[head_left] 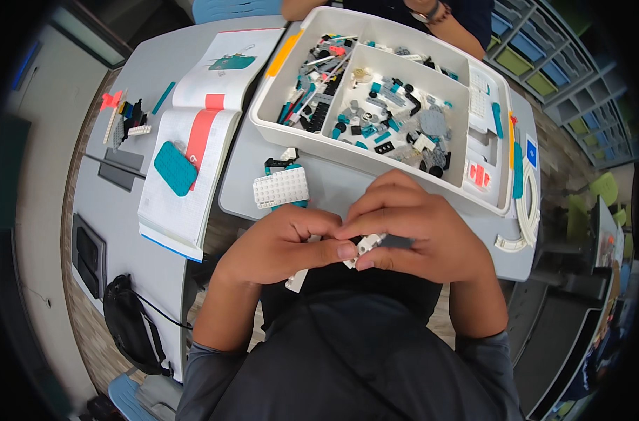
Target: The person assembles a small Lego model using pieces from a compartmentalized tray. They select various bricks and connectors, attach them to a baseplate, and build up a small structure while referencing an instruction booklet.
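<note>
Close to my body, just off the table's near edge, both hands meet around some white building-brick pieces [366, 245]. My left hand [281, 242] is closed on them, with its thumb laid along the top. A white beam [297, 281] sticks out below that hand. From the other side, my right hand [418, 228] pinches the pieces between thumb and fingers. My fingers hide much of what they hold. Just beyond my left hand, a built piece with a white studded plate [281, 187] and teal and black parts rests on the table.
A white sorting tray [291, 137] full of loose bricks stands ahead, a person's arm [451, 27] behind it. An open instruction booklet [169, 217] bearing a teal plate [176, 168] lies left, near another brick model [126, 123]. A white curved piece [526, 221] lies right.
</note>
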`<state>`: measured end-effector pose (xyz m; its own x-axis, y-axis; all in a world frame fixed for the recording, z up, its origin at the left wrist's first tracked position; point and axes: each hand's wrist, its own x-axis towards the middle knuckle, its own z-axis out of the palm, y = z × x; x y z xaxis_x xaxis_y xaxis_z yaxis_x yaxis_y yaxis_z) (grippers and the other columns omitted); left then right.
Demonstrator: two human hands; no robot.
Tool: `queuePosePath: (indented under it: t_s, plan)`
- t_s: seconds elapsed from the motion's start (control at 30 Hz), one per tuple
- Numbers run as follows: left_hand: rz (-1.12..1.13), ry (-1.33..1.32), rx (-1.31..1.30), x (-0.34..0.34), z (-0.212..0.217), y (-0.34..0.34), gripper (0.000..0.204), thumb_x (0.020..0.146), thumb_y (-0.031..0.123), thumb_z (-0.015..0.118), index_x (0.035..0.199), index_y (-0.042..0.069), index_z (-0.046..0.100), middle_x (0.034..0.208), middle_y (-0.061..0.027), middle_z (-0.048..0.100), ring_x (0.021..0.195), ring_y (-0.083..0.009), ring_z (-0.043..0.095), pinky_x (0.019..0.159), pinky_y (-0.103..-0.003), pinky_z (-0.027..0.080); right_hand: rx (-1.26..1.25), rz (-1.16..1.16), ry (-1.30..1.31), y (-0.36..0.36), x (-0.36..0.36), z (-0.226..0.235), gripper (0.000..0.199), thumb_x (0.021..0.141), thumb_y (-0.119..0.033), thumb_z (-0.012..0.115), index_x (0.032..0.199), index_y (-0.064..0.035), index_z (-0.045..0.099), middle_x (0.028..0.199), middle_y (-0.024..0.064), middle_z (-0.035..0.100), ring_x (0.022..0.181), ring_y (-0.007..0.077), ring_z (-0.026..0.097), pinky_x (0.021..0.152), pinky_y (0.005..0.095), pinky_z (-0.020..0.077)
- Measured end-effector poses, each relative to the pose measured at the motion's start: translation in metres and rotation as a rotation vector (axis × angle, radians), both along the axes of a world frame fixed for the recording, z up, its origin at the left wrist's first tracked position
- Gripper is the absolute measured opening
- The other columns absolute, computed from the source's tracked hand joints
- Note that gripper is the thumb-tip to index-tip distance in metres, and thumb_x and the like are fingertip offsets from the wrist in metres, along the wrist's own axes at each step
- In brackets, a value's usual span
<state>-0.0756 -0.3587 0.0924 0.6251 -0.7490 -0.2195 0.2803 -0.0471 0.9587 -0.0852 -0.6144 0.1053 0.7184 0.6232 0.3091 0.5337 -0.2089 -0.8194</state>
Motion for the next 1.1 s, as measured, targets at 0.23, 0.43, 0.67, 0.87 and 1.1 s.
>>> queuePosePath:
  t_s: [0.23,0.43,0.67,0.87,1.1]
  plan:
    - [-0.044,-0.058,-0.001,0.002,-0.016,0.004,0.027,0.100,0.025,0.074,0.104,-0.001,0.077,0.080,0.0002,0.068,0.075,-0.0052,0.056,0.066,-0.025,0.044,-0.135,-0.137,-0.051,0.019,-0.016,0.004,0.031,0.082,-0.019,0.084,0.109,-0.0079,0.074,0.107,0.0092,0.068,0.100,0.0309,0.059,0.088,0.0408,0.0487]
    - [0.216,-0.281,0.145,-0.008,0.020,0.021,0.020,0.096,0.023,0.078,0.103,0.005,0.076,0.086,-0.0015,0.063,0.078,-0.0085,0.054,0.069,-0.027,0.043,0.220,-0.301,0.190,0.035,-0.014,-0.011,0.031,0.082,-0.007,0.084,0.110,-0.0016,0.072,0.105,0.0104,0.068,0.094,0.0204,0.062,0.083,0.0321,0.0494]
    - [0.507,-0.383,0.116,-0.010,0.018,0.052,0.022,0.091,0.020,0.082,0.104,0.004,0.074,0.084,0.0007,0.062,0.081,-0.0077,0.056,0.071,-0.028,0.045,0.571,-0.287,0.549,0.072,-0.003,-0.014,0.038,0.099,-0.010,0.070,0.133,0.0044,0.059,0.117,0.0112,0.066,0.105,0.0153,0.061,0.094,0.0313,0.0492]
    - [1.257,-0.167,-0.208,0.053,-0.001,0.190,0.023,0.101,0.021,0.068,0.108,0.000,0.066,0.068,0.0041,0.054,0.053,-0.0052,0.042,0.050,-0.023,0.031,0.500,-0.315,0.497,0.080,-0.004,-0.023,0.045,0.102,-0.016,0.068,0.140,0.0030,0.055,0.116,0.0089,0.064,0.105,0.0142,0.059,0.094,0.0295,0.0480]
    - [1.451,-0.122,-0.284,0.091,-0.029,0.341,0.022,0.101,0.021,0.067,0.097,0.000,0.064,0.063,-0.0004,0.055,0.046,-0.0106,0.038,0.049,-0.028,0.030,0.465,-0.297,0.566,0.079,-0.013,-0.043,0.031,0.103,-0.013,0.064,0.130,0.0011,0.060,0.107,0.0061,0.063,0.096,0.0128,0.059,0.088,0.0296,0.0506]
